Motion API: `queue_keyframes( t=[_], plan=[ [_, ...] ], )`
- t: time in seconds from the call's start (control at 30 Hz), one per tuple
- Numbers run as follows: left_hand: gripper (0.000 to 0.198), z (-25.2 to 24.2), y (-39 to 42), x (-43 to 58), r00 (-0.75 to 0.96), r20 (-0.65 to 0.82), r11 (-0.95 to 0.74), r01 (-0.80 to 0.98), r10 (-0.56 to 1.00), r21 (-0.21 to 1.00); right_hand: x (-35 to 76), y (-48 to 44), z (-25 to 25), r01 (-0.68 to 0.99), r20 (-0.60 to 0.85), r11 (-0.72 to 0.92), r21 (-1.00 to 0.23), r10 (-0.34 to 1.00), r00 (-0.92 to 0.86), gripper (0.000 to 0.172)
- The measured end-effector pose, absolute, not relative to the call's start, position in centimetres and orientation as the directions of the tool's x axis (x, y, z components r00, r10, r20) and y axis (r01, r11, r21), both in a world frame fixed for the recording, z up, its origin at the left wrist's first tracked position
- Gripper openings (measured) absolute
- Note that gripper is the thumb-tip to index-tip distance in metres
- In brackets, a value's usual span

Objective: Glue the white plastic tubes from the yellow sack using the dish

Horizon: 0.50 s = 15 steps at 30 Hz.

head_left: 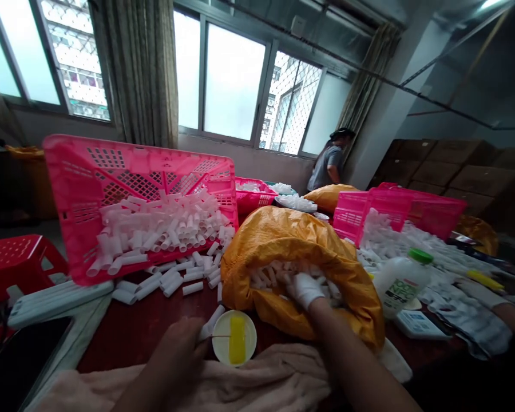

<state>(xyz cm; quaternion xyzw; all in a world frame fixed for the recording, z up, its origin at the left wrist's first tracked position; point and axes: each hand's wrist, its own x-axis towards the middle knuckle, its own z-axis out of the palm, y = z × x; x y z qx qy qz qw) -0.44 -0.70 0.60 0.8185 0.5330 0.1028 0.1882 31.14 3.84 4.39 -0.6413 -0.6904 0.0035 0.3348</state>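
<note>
My left hand is closed just left of a small round white dish. A thin stick runs from its fingers across the dish to a yellow block lying in it. Something white and tube-like shows at those fingertips; whether it is held is unclear. My right hand, white-covered, reaches into the mouth of an orange woven sack. Short white plastic tubes fill the sack around its fingers, whose tips are hidden among them.
Left stands a tipped pink crate spilling white tubes onto the dark red table. A green-capped bottle and a white box-like device sit right. Another person's hand works there. Pink cloth covers the front edge.
</note>
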Motion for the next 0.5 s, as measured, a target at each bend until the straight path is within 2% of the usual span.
queue_keyframes(
  t=[0.1, 0.23, 0.33, 0.5],
  plan=[
    [0.017, 0.2, -0.8, -0.3, 0.413, -0.039, -0.346, 0.808, 0.910, 0.477, 29.5, 1.3, 6.0, 0.844, 0.408, 0.152, -0.514, 0.909, 0.085, 0.030],
    [0.020, -0.1, -0.7, -0.1, 0.381, -0.020, -0.330, 0.824, 0.924, 0.461, 24.6, -2.2, 6.2, 0.653, 0.295, 0.339, -0.677, 0.938, -0.181, 0.026],
    [0.019, -0.3, -0.6, 0.0, 0.379, -0.027, -0.333, 0.844, 0.925, 0.420, 21.9, -2.7, 3.9, 0.639, 0.275, 0.404, -0.654, 0.915, -0.297, 0.025],
    [0.017, -0.3, -0.4, 0.2, 0.376, -0.041, -0.333, 0.862, 0.926, 0.382, 21.4, -1.4, 0.9, 0.683, 0.295, 0.459, -0.568, 0.889, -0.352, 0.027]
  ],
)
